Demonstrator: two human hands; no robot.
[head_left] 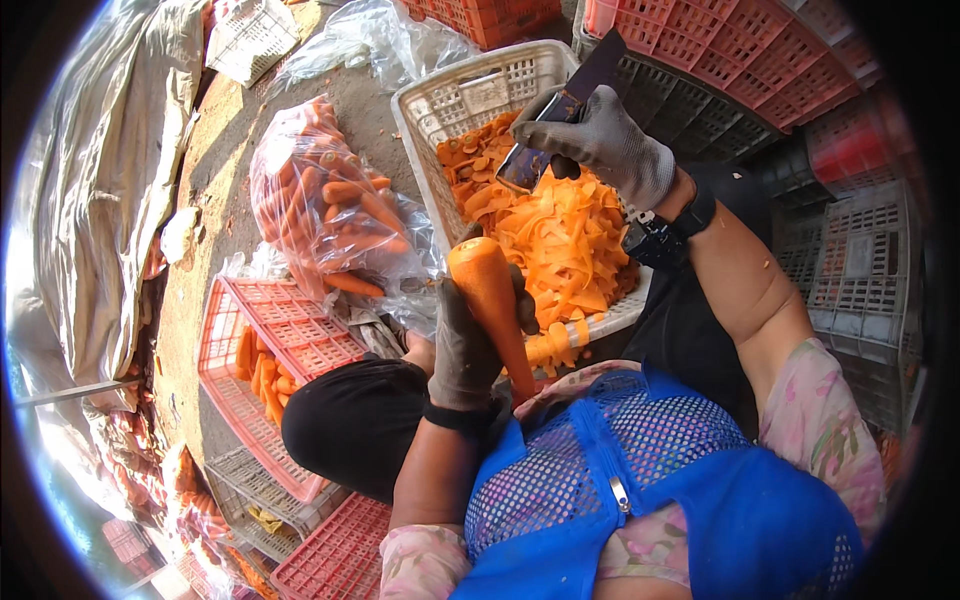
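My left hand (468, 345), in a grey glove, is closed round a thick orange carrot (490, 290). The carrot's wide end points up and away, and its narrow end slants down toward my lap. My right hand (612, 148), gloved too, grips a long, flat, dark knife (580, 88) above the far side of a dirty white crate (422, 150). A gap separates the blade from the carrot. Beneath my hands, the crate is heaped with orange carrot peelings (550, 235), thin ribbons on the near side and shorter pieces farther back.
Left of the crate lies a clear plastic bag (300, 215) full of carrots. A tilted pink crate (300, 325) beside my knee holds more carrots. Stacked red crates (720, 50) and grey crates (865, 260) rise on the right. Crumpled clear plastic (370, 45) lies behind.
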